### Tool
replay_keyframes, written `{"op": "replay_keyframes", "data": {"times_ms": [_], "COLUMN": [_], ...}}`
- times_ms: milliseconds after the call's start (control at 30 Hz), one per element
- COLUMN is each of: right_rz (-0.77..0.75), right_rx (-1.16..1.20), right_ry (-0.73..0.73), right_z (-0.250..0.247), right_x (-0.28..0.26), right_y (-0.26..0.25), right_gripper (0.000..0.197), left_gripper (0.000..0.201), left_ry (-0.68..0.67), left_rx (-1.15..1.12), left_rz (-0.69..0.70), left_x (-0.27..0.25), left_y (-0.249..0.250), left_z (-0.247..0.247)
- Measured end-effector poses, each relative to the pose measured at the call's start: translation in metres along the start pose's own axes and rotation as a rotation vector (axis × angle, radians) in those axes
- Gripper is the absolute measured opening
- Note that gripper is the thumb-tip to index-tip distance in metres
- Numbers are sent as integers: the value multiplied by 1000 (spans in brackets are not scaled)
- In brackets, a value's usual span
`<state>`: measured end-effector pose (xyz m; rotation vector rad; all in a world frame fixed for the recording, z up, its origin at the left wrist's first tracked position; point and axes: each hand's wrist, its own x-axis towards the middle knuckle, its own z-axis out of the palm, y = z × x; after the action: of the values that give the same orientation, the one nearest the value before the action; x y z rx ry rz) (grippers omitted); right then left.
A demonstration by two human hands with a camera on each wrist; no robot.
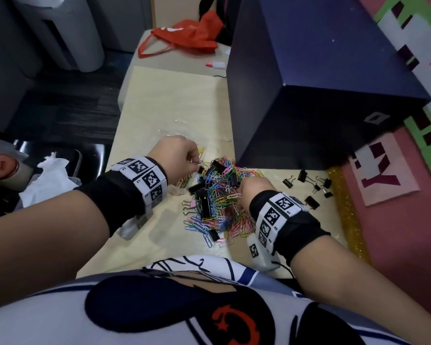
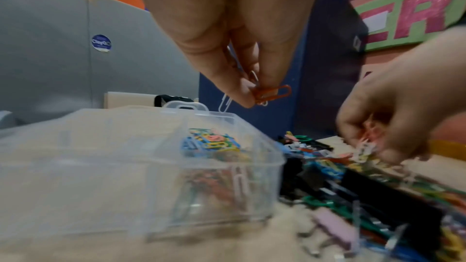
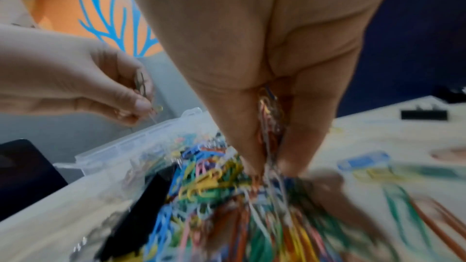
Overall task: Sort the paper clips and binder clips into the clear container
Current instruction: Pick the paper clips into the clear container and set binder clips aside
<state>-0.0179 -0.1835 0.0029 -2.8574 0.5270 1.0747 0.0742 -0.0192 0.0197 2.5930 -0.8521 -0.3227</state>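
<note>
Coloured paper clips heaped on the surface.
Left hand pinches an orange clip above the clear container; right hand pinches clips from the heap.

Left hand raised, fingertips pinched; right hand lowered, apparently pinching too, though blurred.

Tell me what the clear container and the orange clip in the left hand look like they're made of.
The clear container looks like glossy see-through plastic: the clips inside show through its walls. The orange paper clip pinched by the left hand looks like bent wire with a smooth coloured coating, probably plastic over metal.
</note>
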Motion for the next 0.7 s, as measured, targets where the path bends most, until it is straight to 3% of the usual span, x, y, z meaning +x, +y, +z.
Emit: {"op": "replay_keyframes", "data": {"times_ms": [167,400,500,600,700], "right_rz": [-77,-144,-169,-182,-178], "right_rx": [-166,449,577,573,546], "right_ry": [54,181,259,265,272], "right_z": [-32,-59,-60,-61,-61], "right_x": [-11,4,14,20,16], "right_y": [-14,-41,-56,-61,-53], "right_gripper": [28,25,29,47,43], "left_gripper": [10,8,15,16,16], "left_ry": [-31,-71,-59,-48,-73], "left_rx": [77,-38,-101,-93,-45], "left_rz": [-71,-153,-174,-177,-160], "left_x": [5,1,-1,-3,-4], "left_y": [-21,-35,-40,-43,-41], "left_z": [-7,-2,0,-2,-4]}}
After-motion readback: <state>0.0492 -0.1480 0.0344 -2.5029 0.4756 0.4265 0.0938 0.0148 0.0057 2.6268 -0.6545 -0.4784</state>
